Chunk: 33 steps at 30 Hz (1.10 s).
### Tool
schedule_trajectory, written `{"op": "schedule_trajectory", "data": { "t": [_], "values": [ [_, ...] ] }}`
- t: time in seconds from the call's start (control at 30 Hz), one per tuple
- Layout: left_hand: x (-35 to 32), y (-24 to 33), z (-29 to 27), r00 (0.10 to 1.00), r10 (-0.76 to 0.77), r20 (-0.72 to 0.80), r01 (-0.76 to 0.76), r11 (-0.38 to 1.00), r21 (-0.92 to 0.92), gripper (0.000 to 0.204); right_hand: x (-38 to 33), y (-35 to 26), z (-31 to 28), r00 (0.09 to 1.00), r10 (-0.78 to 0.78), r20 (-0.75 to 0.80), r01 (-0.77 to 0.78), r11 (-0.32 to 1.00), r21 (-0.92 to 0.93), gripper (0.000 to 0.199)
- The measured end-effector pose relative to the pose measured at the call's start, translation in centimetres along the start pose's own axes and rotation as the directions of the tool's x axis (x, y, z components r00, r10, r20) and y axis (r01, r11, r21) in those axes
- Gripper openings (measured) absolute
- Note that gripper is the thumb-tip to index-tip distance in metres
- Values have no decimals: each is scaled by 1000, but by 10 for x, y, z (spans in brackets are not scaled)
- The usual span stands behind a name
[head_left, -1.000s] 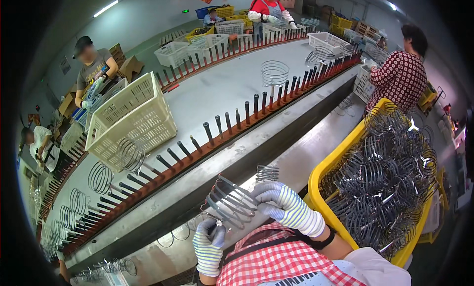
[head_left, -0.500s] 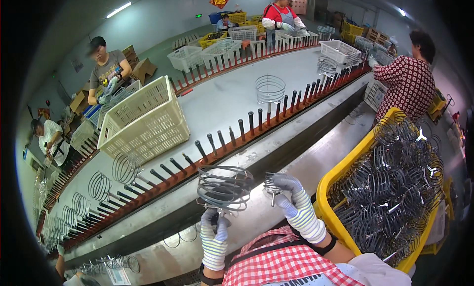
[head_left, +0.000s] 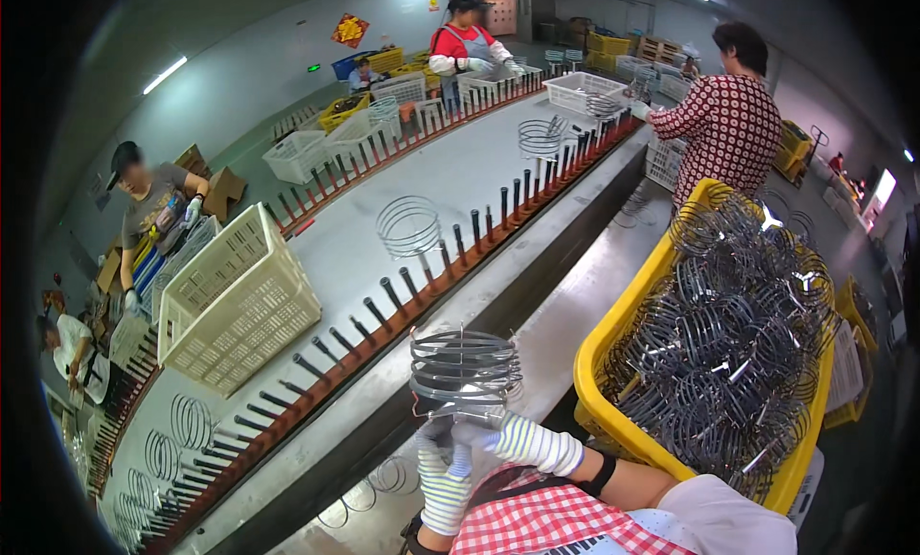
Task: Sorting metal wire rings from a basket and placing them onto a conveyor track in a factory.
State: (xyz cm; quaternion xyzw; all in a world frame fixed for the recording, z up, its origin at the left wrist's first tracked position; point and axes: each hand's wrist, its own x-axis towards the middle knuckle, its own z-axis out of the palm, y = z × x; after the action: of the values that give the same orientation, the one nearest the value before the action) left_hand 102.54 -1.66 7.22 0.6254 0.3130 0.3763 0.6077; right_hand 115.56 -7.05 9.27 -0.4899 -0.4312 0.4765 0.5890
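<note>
In front of my body I hold up a dark, flat-wire spiral coil [head_left: 464, 368] with thin prongs at its top and bottom. My left hand [head_left: 444, 459], in a striped knit glove, is closed round its lower end. From the right, my right hand [head_left: 503, 438], gloved alike, has its fingers closed at the same base and meets the left fingers. The small coil piece on a rod that it held before cannot be told apart now. Beyond stands a rail of dark pegs [head_left: 390, 291] in red-brown holders, some carrying wire coils [head_left: 408, 226].
At my right, a yellow crate [head_left: 591, 363] is heaped with dark coils. A cream crate [head_left: 251, 311] stands on the grey table [head_left: 369, 253] past the pegs. Metal ledges run along the near side. Several co-workers stand around, one in a patterned top [head_left: 725, 124] at the right.
My right hand has moved left to meet my left hand at the coil's base. The coil stands more upright. My view has turned right, and peg-borne coils have shifted left.
</note>
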Motion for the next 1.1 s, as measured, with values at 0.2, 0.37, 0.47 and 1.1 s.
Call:
{"op": "schedule_trajectory", "data": {
  "t": [0.2,0.37,0.47,1.1],
  "values": [
    [26,36,14,958,-43,284,19,996,88,31,-6,-2,-44,987,-104,-122,117,988,102,31],
    [62,64,20,944,263,199,-320,874,365,46,-18,-23,-85,987,158,33,-161,963,217,37],
    [77,79,52,916,260,304,-352,885,304,54,-22,-33,-103,979,153,134,-186,941,281,47],
    [142,49,167,958,163,237,-172,985,21,38,-5,-41,-220,947,213,241,-297,865,404,39]
  ]
}}
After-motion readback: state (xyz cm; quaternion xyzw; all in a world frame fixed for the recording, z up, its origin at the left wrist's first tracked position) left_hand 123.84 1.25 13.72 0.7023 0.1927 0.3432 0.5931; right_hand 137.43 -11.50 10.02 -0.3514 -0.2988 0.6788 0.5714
